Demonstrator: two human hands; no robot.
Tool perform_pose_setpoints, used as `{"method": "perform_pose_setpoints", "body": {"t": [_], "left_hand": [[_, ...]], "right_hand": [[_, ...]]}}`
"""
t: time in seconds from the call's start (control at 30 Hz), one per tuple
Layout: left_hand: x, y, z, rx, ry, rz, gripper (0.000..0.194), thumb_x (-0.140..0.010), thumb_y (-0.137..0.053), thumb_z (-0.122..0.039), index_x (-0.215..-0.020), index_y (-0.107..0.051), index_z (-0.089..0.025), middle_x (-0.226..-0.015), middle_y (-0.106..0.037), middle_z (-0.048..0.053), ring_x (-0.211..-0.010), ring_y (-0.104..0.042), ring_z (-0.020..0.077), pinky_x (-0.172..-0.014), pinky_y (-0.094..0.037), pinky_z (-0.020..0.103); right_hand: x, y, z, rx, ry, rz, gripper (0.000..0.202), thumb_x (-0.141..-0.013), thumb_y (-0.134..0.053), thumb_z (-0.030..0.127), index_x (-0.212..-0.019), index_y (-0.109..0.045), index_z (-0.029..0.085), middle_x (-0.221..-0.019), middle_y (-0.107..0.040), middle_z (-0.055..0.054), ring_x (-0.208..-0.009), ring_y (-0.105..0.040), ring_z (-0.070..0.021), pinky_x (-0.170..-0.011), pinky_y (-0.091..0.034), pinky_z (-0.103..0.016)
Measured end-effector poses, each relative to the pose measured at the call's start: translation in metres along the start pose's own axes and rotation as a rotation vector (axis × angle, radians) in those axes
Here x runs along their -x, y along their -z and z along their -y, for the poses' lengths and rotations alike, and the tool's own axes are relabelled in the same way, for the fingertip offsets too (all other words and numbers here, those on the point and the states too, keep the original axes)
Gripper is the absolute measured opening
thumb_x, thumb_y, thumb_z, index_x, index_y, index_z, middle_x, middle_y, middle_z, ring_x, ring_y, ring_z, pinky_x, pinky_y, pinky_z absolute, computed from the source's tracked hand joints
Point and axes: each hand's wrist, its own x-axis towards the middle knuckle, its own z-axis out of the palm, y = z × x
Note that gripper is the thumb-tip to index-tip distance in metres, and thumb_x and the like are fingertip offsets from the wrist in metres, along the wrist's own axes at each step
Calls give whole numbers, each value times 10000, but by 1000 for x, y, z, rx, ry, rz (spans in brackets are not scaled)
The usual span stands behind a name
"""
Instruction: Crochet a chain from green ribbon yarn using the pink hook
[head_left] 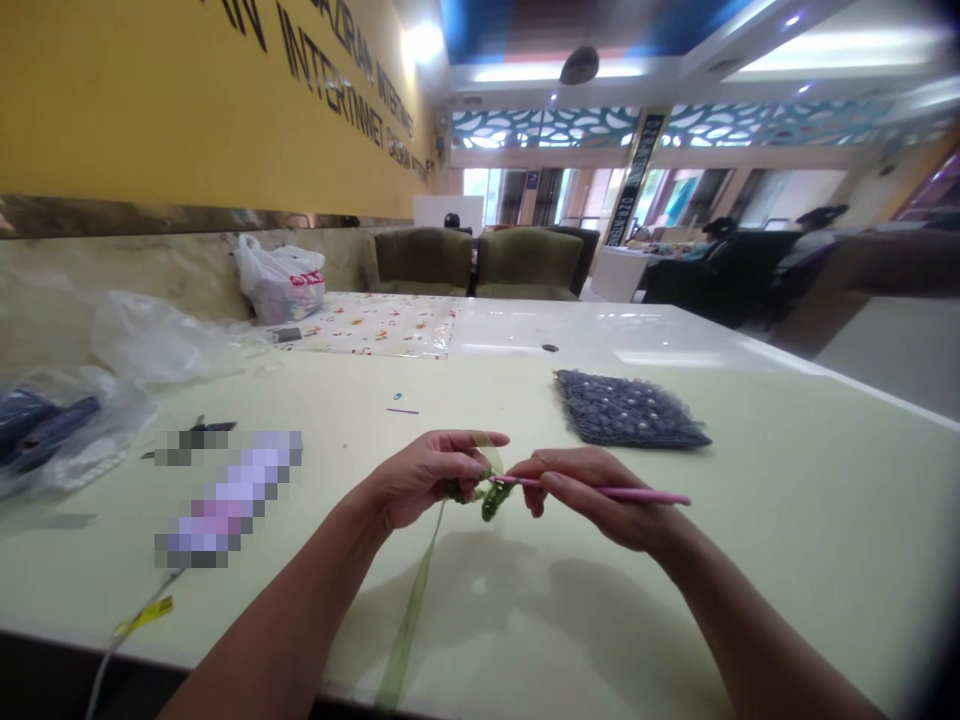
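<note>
Above the pale table point(637, 610), my left hand point(431, 475) pinches a small piece of green crochet work point(493, 500), its index finger stretched out with a sheer green ribbon over it. The ribbon point(412, 610) hangs from this hand down to the table's near edge. Closed around a pink crochet hook point(645, 495) is my right hand point(581, 485). The hook's tip meets the green work between both hands. Part of the work is hidden behind my left fingers.
A dark beaded knitted piece point(630, 410) lies at the right. To the left are a blurred purple object point(232, 500) with a cable, dark scissors-like tool point(202, 430), clear plastic bags point(157, 335), and a white bag point(281, 285). Green armchairs point(525, 260) stand beyond.
</note>
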Motion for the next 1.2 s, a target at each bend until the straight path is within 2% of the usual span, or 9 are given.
{"method": "perform_pose_setpoints", "body": {"t": [0.33, 0.5, 0.67, 0.73, 0.8, 0.93, 1.0, 1.1, 1.2], "left_hand": [[-1, -2, 0, -6, 6, -71, 464, -683, -711, -182, -1146, -686, -168, -740, -581, 3, -610, -489, 95, -642, -351, 270], [-4, -5, 4, -103, -78, -165, 451, -689, -726, -181, -1138, -682, -167, -723, -588, -11, -639, -496, 102, -667, -364, 281], [-11, -22, 21, -81, -223, -331, 622, -700, -740, -168, -1297, -565, -138, -718, -596, -29, -721, -532, 118, -786, -394, 306], [-13, -30, 29, 9, -236, -387, 689, -700, -744, -158, -1349, -513, -138, -705, -583, -44, -691, -507, 99, -781, -387, 293], [-14, -35, 33, 141, -197, -377, 663, -706, -746, -163, -1332, -528, -135, -696, -584, -42, -662, -495, 88, -753, -382, 276], [-13, -34, 27, 365, 3, -162, 508, -701, -737, -141, -1197, -628, -114, -819, -669, 45, -712, -584, 120, -778, -428, 298], [-11, -29, 21, 423, 25, -97, 479, -692, -722, -112, -1164, -647, -115, -870, -685, 65, -751, -618, 143, -792, -454, 313], [-8, -24, 13, 480, -47, -107, 470, -697, -690, -86, -1164, -644, -114, -856, -689, 55, -761, -628, 144, -791, -472, 305], [-7, -20, 10, 481, -72, -138, 491, -716, -659, -87, -1205, -618, -114, -857, -700, 68, -762, -632, 152, -825, -478, 334]], "right_hand": [[0, -1, -1, 52, -15, -20, 318, -1004, -380, 267, -1082, -666, 151, -776, -663, -41, -732, -623, -134, -702, -485, -275], [-3, -10, -6, 291, 40, -48, 258, -988, -396, 243, -1048, -634, 167, -786, -641, -24, -657, -571, -105, -618, -426, -221], [-10, -43, -21, 767, 95, -356, 232, -961, -415, 216, -788, -560, 164, -687, -569, -7, -533, -457, -94, -526, -301, -223], [-11, -54, -25, 880, 80, -478, 224, -955, -433, 207, -755, -527, 174, -662, -544, 2, -506, -419, -96, -512, -269, -237], [-11, -60, -26, 933, 85, -554, 227, -956, -437, 202, -742, -509, 182, -639, -523, 5, -490, -400, -102, -505, -260, -250], [-8, -53, -21, 859, 218, -579, 203, -940, -481, 180, -738, -497, 194, -627, -516, 1, -519, -437, -110, -525, -304, -249], [-6, -46, -18, 706, 267, -537, 138, -929, -502, 168, -795, -524, 193, -684, -552, -13, -573, -489, -115, -551, -356, -239], [-4, -38, -15, 476, 253, -474, 89, -927, -506, 161, -870, -566, 192, -782, -581, -30, -642, -540, -116, -588, -416, -234], [-5, -32, -12, 373, 238, -448, 125, -923, -510, 160, -831, -590, 187, -767, -572, -29, -641, -538, -118, -580, -417, -240]]}}
